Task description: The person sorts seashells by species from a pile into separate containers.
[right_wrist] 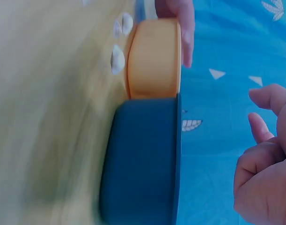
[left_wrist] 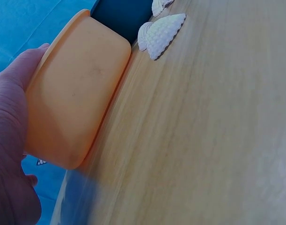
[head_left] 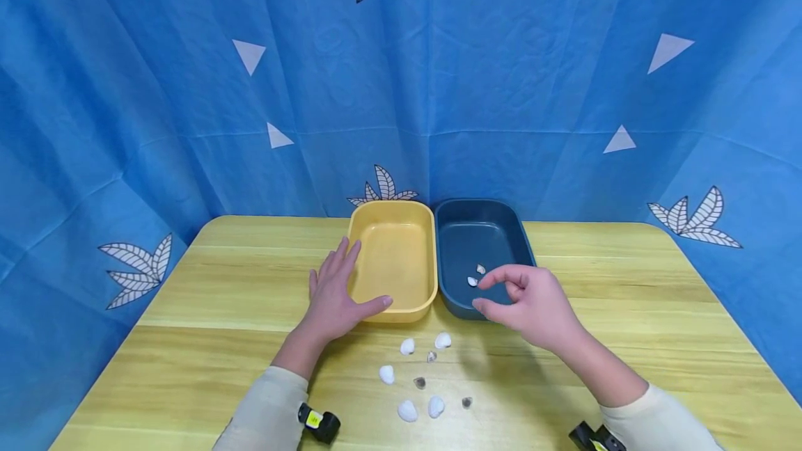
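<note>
Blue tray (head_left: 479, 242), long axis toward curtain (head_left: 514, 82), holds 2 visible shells (head_left: 473, 282).

Smooth plastic trays (head_left: 393, 256), rough shells (left_wrist: 165, 35), glossy wood-grained table (head_left: 250, 263), cloth backdrop (head_left: 501, 54)

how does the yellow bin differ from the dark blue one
The yellow bin is light; the dark blue bin is much darker. Two small shells lie in the dark blue bin; none show in the yellow bin. The left hand is at the yellow bin, the right hand above the dark blue bin. Both have rounded corners.
</note>
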{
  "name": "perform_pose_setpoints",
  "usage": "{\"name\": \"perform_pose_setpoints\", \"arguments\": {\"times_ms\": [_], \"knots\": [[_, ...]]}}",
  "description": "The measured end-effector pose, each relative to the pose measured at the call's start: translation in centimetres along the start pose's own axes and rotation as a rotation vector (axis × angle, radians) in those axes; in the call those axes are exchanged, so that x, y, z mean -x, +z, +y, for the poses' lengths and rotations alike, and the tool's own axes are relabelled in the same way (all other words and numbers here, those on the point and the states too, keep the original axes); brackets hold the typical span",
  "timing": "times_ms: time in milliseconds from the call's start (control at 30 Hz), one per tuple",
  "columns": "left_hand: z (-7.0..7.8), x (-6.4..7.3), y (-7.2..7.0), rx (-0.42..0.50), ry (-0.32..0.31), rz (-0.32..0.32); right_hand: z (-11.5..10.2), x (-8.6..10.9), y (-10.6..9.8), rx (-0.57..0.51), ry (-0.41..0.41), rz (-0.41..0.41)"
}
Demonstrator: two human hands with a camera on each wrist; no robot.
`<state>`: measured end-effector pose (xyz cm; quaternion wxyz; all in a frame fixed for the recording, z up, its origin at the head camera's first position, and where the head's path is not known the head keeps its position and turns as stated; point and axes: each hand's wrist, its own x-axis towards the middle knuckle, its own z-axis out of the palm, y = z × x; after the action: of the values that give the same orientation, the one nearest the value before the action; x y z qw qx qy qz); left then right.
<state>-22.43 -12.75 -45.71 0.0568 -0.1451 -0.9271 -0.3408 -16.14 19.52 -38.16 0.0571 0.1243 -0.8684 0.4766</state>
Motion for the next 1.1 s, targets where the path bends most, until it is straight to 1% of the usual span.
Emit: {"name": "perform_pose_setpoints", "arguments": {"times_ms": [133, 267, 467, 700, 800, 867, 967, 1100], "knots": [[-0.1, 0.1, 0.0, -0.007, -0.002, 0.002, 0.1, 1.3, 0.5, -0.045, -0.027, -0.046], [-0.1, 0.2, 0.0, -0.005, -0.008, 0.0, 0.7, 2.4, 1.3, -0.088, -0.025, -0.097], [-0.1, 0.2, 0.1, -0.015, -0.008, -0.01, 1.6, 4.3, 2.4, -0.101, -0.017, -0.175], [0.1, 0.2, 0.1, -0.01, -0.005, -0.007, 2.7, 6.2, 3.3, -0.126, -0.006, -0.265], [0.1, 0.2, 0.1, -0.009, -0.012, -0.013, 3.1, 6.6, 3.4, -0.131, 0.015, -0.31], [0.1, 0.2, 0.1, -0.008, -0.01, -0.013, 3.3, 6.8, 3.4, -0.135, 0.044, -0.339], [0.0, 0.2, 0.1, -0.008, -0.002, -0.002, 3.6, 6.9, 3.6, -0.146, 0.07, -0.371], [0.0, 0.0, 0.1, -0.009, 0.002, 0.007, 4.1, 7.0, 4.0, -0.154, 0.054, -0.394]]}}
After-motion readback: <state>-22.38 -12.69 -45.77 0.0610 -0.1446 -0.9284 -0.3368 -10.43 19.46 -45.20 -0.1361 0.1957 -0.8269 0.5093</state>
